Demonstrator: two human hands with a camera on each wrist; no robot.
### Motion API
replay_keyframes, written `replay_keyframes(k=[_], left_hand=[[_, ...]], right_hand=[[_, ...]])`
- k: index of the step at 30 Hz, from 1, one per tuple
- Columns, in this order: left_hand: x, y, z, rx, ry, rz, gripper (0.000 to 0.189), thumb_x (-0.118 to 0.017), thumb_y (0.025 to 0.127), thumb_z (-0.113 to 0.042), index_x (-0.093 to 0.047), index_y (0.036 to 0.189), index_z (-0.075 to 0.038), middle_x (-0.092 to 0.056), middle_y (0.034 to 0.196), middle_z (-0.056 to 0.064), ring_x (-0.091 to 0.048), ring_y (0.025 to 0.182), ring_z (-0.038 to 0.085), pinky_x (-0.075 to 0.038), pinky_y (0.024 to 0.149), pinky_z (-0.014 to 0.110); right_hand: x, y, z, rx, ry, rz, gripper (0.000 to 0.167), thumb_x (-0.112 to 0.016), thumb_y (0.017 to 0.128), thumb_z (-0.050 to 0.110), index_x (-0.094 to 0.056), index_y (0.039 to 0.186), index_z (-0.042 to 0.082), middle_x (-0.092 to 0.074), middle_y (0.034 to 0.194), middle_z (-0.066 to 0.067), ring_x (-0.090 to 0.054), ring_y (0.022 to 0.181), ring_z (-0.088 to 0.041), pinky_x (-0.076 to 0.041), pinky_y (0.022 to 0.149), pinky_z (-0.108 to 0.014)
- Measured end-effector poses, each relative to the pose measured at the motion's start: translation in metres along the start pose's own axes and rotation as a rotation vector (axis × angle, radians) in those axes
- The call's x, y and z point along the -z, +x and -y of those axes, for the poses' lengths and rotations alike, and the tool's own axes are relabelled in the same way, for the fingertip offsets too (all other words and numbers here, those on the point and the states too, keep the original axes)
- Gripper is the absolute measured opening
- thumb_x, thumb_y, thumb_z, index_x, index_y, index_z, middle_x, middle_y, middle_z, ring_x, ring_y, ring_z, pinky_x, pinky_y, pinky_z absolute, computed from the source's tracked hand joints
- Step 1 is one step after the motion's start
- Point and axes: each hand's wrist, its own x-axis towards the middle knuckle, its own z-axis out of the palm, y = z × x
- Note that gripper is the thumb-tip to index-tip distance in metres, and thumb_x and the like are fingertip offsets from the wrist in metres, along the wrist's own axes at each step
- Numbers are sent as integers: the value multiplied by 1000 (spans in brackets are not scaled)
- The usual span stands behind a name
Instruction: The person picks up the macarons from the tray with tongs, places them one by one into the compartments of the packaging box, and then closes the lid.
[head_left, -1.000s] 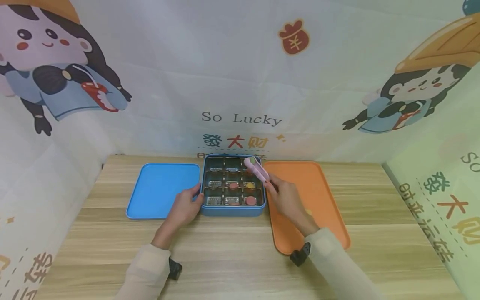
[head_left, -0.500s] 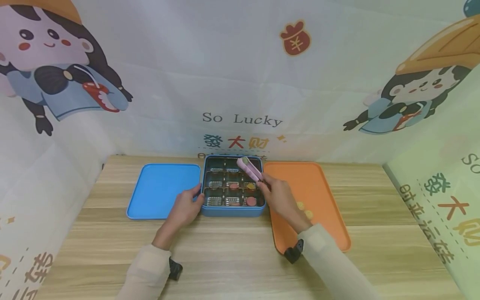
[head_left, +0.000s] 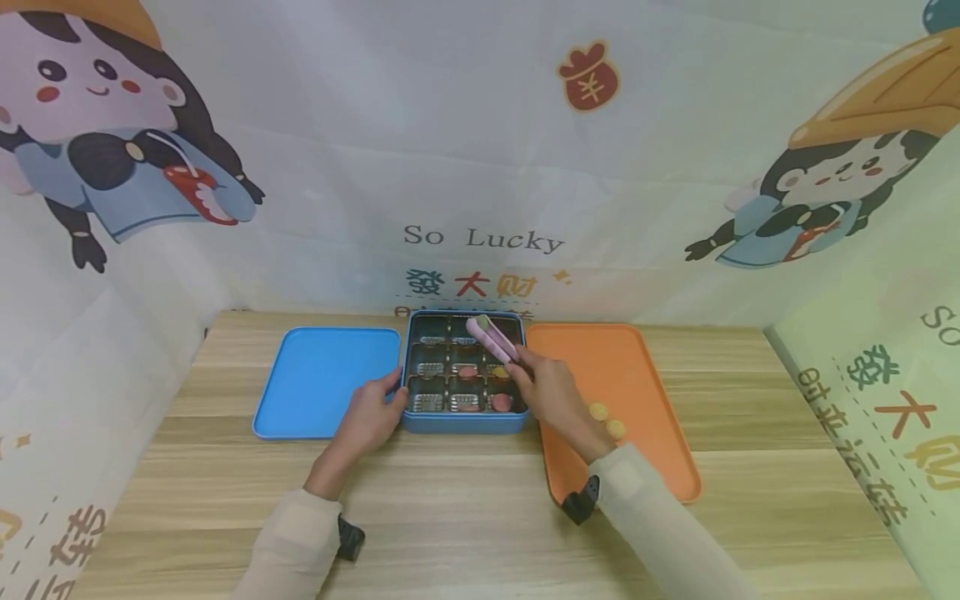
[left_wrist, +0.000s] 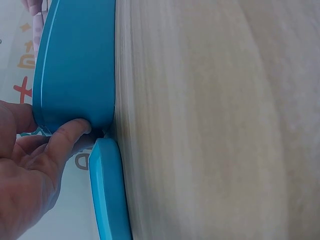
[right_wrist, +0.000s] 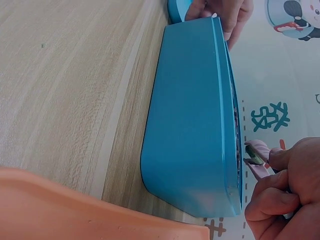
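A blue tin box (head_left: 465,423) holds a dark divided insert. My left hand (head_left: 372,412) grips the box at its left side, its fingertips at the rim and side wall in the left wrist view. My right hand (head_left: 553,396) holds pink tongs (head_left: 492,337), slanting over the box's back middle and right compartments. A small green piece (right_wrist: 253,156) sits between the tong tips, which are level with the rim in the right wrist view. A pink disc (head_left: 502,402) lies in the front right compartment, another pink disc (head_left: 468,372) in the centre, and a yellow one (head_left: 500,372) beside it.
To the left lies a flat blue lid (head_left: 326,379), close against the box. On the right, an orange tray (head_left: 648,417) carries yellow discs (head_left: 606,421), partly below my right forearm. A printed cloth (head_left: 480,167) stands behind the wooden table (head_left: 450,517).
My right hand has moved left with the tongs, from the back right compartment toward the back middle. The yellow discs on the tray have come into view. My left hand stays put.
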Motion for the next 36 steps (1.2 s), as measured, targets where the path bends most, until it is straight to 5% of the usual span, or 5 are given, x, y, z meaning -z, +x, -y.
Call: replay_keyframes(k=[12,19,24,36], left_hand=[[0,1,0,-3,9,-2,51,-47,101,-13,-38,147,7,-47,144,26,-50,128,34,-47,96,49],[1,1,0,-6,20,-8,50,-48,101,-13,-39,147,7,-48,143,26,-46,134,35,-46,101,50],[1,1,1,-4,16,-7,51,-48,101,-14,-39,147,6,-48,144,25,-42,137,36,-43,105,52],[0,0,2,-10,18,-10,51,-48,101,-14,-40,147,7,-48,143,26,-40,137,38,-40,107,53]], right_hand=[[-1,2,0,19,-19,-14,16,-64,97,20,-69,106,8,-54,65,-1,-54,64,-24,-40,55,-33],[2,-1,-2,-21,17,11,23,-61,99,20,-68,117,7,-50,64,1,-47,55,-15,-34,48,-26],[8,-8,-11,-29,26,9,17,-60,100,22,-68,109,11,-47,62,2,-44,54,-13,-32,48,-25],[38,-38,-40,37,-17,-31,36,-63,98,18,-64,129,1,-55,63,1,-43,50,-8,-35,45,-24]])
